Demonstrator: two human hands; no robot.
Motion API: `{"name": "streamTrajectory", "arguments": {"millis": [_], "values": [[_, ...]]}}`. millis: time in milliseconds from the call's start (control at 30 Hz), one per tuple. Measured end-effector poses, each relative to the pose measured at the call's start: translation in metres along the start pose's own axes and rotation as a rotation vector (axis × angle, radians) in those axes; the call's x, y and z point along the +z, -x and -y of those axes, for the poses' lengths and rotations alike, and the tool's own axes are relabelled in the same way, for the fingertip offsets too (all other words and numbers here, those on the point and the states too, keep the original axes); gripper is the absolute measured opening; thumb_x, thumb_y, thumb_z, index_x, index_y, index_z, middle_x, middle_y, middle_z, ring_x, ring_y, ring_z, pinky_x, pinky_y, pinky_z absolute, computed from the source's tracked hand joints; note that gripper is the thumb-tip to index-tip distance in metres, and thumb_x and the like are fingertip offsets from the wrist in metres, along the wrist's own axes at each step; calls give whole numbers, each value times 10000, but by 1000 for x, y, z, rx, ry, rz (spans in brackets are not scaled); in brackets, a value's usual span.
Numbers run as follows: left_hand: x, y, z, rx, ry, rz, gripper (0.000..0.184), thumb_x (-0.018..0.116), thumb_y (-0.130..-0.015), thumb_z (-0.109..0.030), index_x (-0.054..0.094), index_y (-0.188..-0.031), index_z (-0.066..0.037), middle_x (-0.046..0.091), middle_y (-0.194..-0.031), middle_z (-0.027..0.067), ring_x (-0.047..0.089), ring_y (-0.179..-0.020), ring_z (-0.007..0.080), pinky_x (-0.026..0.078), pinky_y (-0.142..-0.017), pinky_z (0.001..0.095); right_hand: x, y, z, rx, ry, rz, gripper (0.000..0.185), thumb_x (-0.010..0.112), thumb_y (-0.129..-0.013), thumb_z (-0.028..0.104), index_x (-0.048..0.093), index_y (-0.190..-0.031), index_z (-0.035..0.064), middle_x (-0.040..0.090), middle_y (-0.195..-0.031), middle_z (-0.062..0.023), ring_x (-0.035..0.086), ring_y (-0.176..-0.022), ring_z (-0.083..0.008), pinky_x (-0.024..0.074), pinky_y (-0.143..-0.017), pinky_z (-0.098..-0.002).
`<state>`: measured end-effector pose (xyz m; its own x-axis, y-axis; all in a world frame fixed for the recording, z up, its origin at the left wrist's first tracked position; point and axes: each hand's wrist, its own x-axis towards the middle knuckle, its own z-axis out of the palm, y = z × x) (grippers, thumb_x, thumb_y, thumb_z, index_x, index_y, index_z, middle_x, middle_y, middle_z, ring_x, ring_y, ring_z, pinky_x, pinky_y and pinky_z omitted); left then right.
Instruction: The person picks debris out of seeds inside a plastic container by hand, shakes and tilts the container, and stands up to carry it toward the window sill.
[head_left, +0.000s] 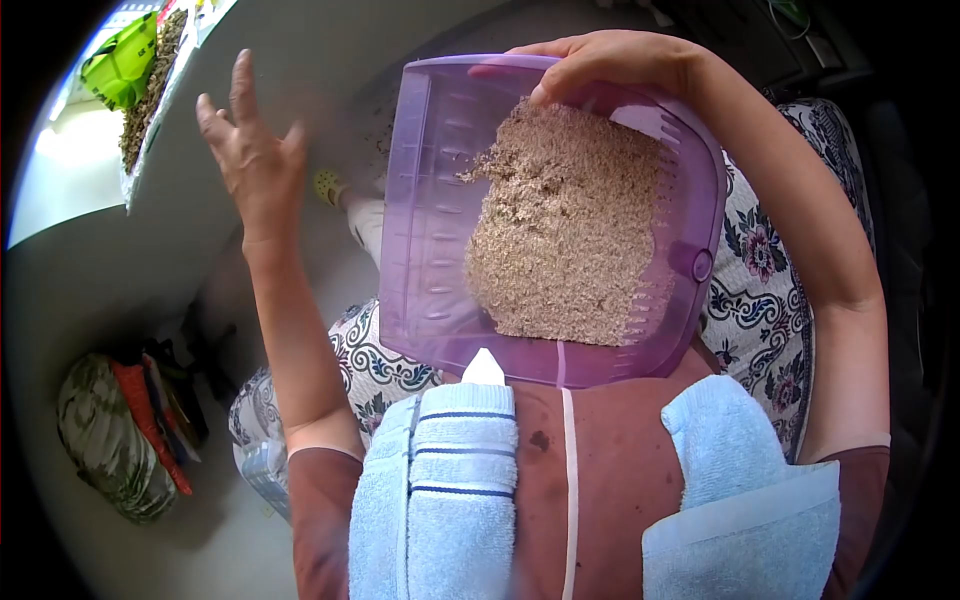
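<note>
My right hand grips the far rim of a purple see-through plastic winnowing tray, its thumb inside over the edge. The tray rests across my lap, its near edge against my body. A thick layer of pale brown grain-like bits covers its middle and right part; their exact kind is too fine to tell. Off to the left of the tray, my left hand is raised in the air, fingers spread, with nothing in it.
At the upper left, a white surface holds a heap of darker brown bits and a bright green packet. Camouflage-patterned and red items lie on the floor at lower left. A light blue towel hangs over my chest.
</note>
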<state>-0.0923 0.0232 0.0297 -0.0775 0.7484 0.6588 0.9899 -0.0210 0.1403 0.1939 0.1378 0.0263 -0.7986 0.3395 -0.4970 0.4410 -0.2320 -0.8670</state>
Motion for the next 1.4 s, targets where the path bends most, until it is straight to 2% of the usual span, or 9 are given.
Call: {"name": "streamTrajectory", "arguments": {"millis": [100, 167, 600, 833, 933, 1233, 1333, 1367, 1400], "values": [[4, 12, -21, 324, 209, 205, 307, 736, -813, -68, 692, -1112, -123, 643, -1135, 74, 625, -1013, 186, 531, -748, 288, -1, 1, 4, 6, 14, 19, 622, 616, -820, 223, 468, -1423, 190, 661, -1010, -53, 634, -830, -92, 526, -718, -236], [-5, 24, -60, 3, 715, 655, 243, 729, -803, -30, 723, -1030, -113, 663, -1074, 43, 655, -907, 155, 541, -706, 273, -1, 1, 6, 21, 1, 40, 625, 612, -823, 217, 461, -1428, 187, 661, -1013, -56, 636, -835, -91, 528, -723, -234], [16, 35, -94, 305, 616, 621, 133, 721, -810, -59, 710, -943, -66, 667, -921, 45, 671, -742, 161, 551, -661, 263, 3, 3, 8, 18, -58, 39, 637, 597, -828, 200, 437, -1444, 178, 667, -1020, -62, 644, -853, -97, 538, -745, -240], [3, 35, -76, -434, 1173, 775, 124, 692, -863, -24, 655, -980, -5, 678, -835, 17, 633, -738, 68, 523, -654, 202, 1, 3, 5, 15, -50, 33, 642, 612, -817, 212, 448, -1437, 182, 667, -1005, -44, 635, -822, -85, 523, -717, -226], [-3, 33, -72, -546, 1198, 884, 165, 713, -853, -40, 636, -996, -13, 673, -833, 21, 627, -743, 57, 522, -667, 196, 3, 1, 6, 22, -18, 27, 642, 618, -813, 214, 453, -1433, 185, 667, -1004, -43, 632, -821, -80, 520, -715, -221], [1, 37, -76, -330, 1204, 852, 165, 700, -847, 0, 638, -998, -23, 672, -901, 33, 618, -785, 57, 523, -694, 191, 2, 2, 5, 35, 31, -18, 629, 621, -819, 229, 464, -1427, 188, 662, -1013, -55, 630, -818, -87, 524, -711, -226], [-11, 29, -64, -200, 865, 575, 189, 678, -850, 14, 655, -1032, -27, 668, -934, 35, 617, -803, 71, 524, -726, 202, 3, 4, 5, 23, -7, -5, 626, 622, -820, 235, 468, -1425, 192, 659, -1018, -58, 629, -820, -90, 523, -710, -225], [0, 23, -33, 131, 382, 314, 205, 671, -855, -9, 679, -1053, -60, 686, -953, 81, 648, -829, 135, 536, -730, 237, 3, 4, 3, 11, -33, 5, 627, 624, -819, 238, 468, -1425, 195, 658, -1019, -59, 628, -820, -90, 523, -709, -224], [-1, 9, -15, 177, 194, 167, 208, 669, -861, -29, 693, -1054, -104, 656, -1115, 154, 659, -922, 204, 540, -752, 273, 4, 3, 2, -3, -59, 19, 628, 626, -818, 241, 468, -1425, 197, 657, -1021, -60, 628, -821, -90, 522, -709, -223]]}}
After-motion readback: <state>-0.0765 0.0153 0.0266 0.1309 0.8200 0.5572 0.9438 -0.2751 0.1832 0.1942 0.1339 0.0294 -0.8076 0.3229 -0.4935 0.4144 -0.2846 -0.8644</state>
